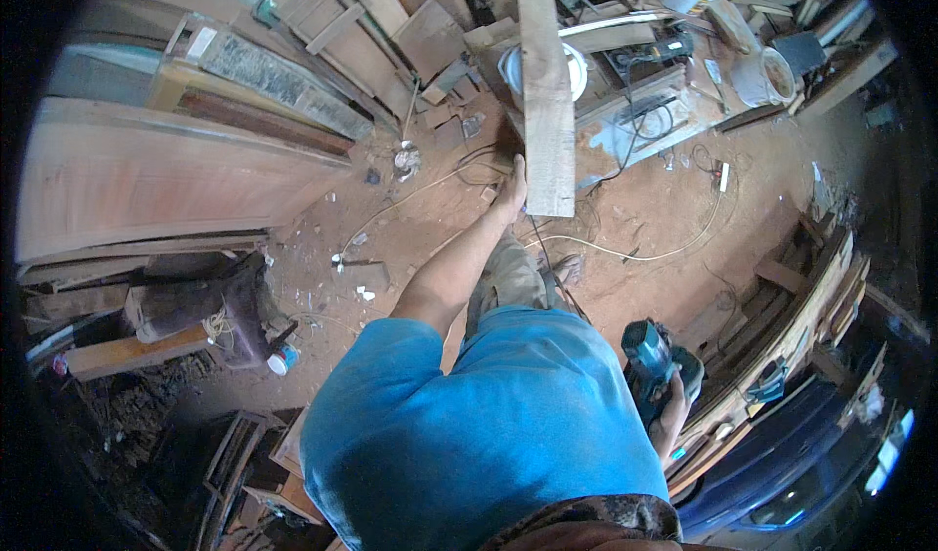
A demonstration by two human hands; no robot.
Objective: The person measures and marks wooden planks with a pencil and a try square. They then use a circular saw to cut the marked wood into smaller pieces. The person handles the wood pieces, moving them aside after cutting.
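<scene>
A long pale wooden plank (550, 111) stretches away from me, its near end wider in view. My left hand (513, 190) grips its left edge near this end, thumb along the side; the other fingers are mostly hidden. Farther out, the plank passes above a white bucket (577, 70); whether it rests on it I cannot tell. Down at my right side, my right hand (671, 406) is closed on a teal-and-black power tool (647, 352), apart from the plank. Its exact kind is unclear from this angle.
A workbench (635, 146) with cables and tools stands ahead right. Pale cords (650, 256) cross the dirt floor (410, 229) near my feet. Large wooden panels (176, 175) lean at left, stacked boards (782, 356) line the right, and a dark cloth-draped piece (200, 307) stands at lower left.
</scene>
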